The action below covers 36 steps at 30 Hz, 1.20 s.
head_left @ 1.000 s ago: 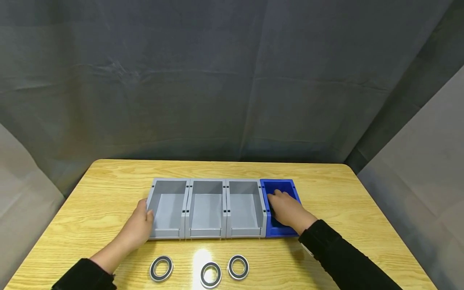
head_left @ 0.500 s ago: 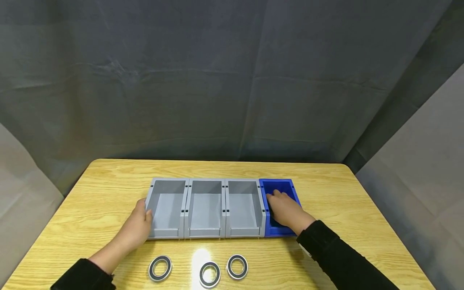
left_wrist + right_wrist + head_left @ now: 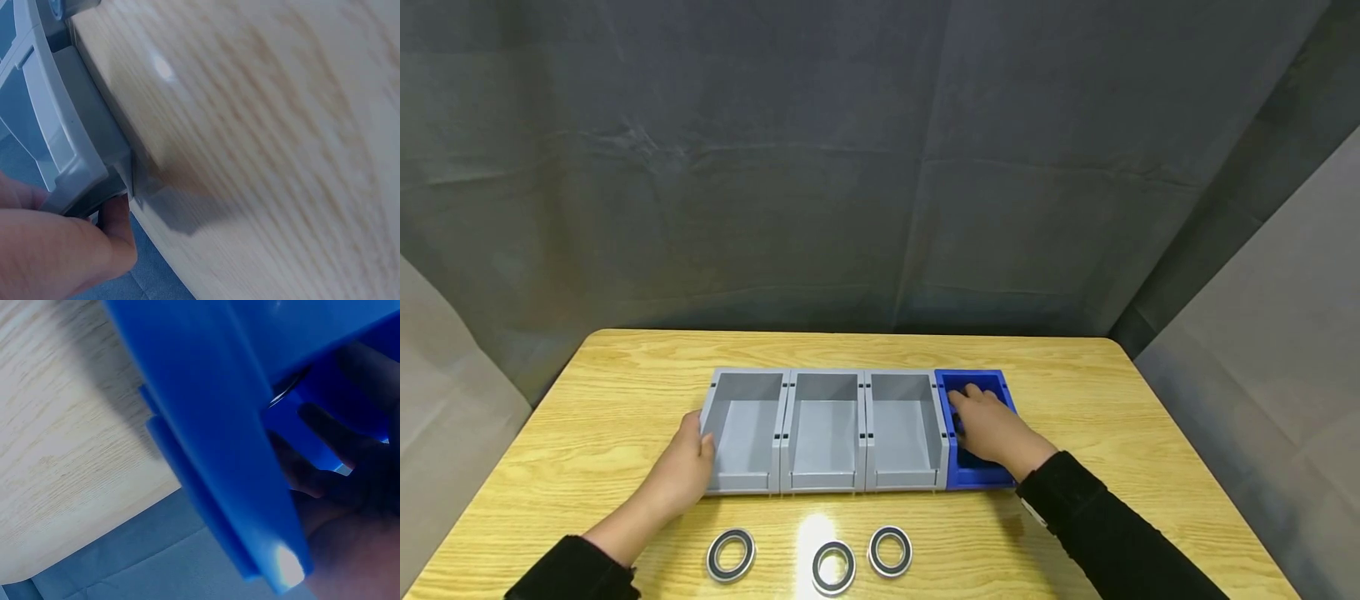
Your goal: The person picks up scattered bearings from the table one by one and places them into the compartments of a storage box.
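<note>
Head view: three rings lie on a table, near three grey bins and one blue bin, joined in a row. Left hand clamps the leftmost grey bin; right hand inside blue bin. Left wrist: thumb and fingers close on its edge. Right wrist: fingers apart, near a shiny-edged object.

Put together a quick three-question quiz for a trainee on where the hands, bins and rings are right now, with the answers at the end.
1. How many rings lie on the table in front of the row of bins?
2. True or false: the right hand is outside every bin.
3. Fill in the blank: the left hand grips the leftmost bin, which is coloured ____.

Key:
1. Three.
2. False; it is inside the blue bin.
3. Gray.
</note>
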Tool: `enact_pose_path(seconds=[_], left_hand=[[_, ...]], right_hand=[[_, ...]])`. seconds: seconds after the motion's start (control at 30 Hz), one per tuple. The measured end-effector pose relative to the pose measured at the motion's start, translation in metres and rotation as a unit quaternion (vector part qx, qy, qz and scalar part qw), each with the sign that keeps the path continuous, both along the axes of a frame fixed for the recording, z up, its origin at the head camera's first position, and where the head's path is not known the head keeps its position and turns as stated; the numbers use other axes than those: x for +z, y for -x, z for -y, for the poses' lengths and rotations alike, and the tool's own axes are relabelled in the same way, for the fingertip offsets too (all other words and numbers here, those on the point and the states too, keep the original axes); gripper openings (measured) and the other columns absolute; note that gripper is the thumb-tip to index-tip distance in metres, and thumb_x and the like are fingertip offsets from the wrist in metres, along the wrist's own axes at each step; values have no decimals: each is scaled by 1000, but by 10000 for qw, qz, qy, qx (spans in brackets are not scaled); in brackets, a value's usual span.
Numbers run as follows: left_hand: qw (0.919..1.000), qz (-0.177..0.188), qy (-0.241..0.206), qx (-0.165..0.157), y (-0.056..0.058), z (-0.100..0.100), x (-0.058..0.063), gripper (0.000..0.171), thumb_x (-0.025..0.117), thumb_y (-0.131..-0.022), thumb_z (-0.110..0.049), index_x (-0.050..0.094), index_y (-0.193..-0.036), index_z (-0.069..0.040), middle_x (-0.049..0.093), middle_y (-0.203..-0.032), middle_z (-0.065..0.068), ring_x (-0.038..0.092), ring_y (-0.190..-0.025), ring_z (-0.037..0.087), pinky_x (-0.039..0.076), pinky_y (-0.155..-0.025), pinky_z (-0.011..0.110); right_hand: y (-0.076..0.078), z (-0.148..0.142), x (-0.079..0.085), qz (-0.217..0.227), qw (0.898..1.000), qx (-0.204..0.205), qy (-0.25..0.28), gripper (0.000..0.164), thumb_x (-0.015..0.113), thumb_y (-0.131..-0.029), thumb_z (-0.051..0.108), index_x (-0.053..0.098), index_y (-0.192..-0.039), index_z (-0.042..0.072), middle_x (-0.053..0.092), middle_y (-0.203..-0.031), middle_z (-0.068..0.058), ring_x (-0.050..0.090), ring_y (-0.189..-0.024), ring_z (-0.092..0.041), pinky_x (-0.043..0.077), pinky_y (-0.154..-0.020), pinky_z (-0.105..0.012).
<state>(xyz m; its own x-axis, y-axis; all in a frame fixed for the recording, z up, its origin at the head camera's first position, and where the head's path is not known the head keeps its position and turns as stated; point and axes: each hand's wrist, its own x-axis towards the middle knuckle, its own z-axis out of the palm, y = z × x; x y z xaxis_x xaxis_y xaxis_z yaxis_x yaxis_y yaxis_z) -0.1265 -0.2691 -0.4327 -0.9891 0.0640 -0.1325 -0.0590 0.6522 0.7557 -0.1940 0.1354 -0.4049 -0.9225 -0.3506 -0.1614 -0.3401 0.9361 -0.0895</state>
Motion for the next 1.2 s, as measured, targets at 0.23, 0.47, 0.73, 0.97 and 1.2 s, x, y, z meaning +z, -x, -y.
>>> enact_pose_path(seconds=[0.23,0.47,0.73,0.97,1.2], left_hand=[[10000,8,25,7,1,0,-1,48,25,-106,-3,12,-146,20,33,-142,46,32,-134,59,32,-107,67],[10000,40,39,13,2,1,-1,48,26,-106,-4,12,-145,20,33,-142,46,32,-135,58,32,-107,66],[10000,27,32,25,1,2,2,48,25,-106,-4,11,-145,20,32,-142,47,31,-135,59,31,-107,67],[10000,-16,40,14,2,4,0,48,25,-106,-4,12,-145,20,31,-142,47,31,-134,60,31,-107,67],[10000,5,32,47,1,4,0,48,25,-106,-4,12,-145,20,31,-143,47,31,-135,60,30,-107,67]], right_hand=[[-12,-3,10,-277,9994,209,48,51,77,-90,17,58,-133,-4,61,-120,-24,60,-110,-40,50,-96,-53],[-31,-9,32,-462,9987,221,-41,48,82,-85,22,65,-125,1,62,-112,-17,60,-103,-33,52,-93,-49],[-56,-8,50,-416,9984,393,-31,51,83,-84,24,64,-127,4,61,-110,-13,59,-98,-28,54,-88,-44],[-78,5,55,-429,9967,693,25,51,85,-81,25,65,-124,5,62,-113,-13,60,-103,-30,54,-90,-46],[-95,20,52,-371,9930,1078,295,47,84,-83,24,65,-122,7,61,-113,-10,59,-101,-29,55,-85,-43]])
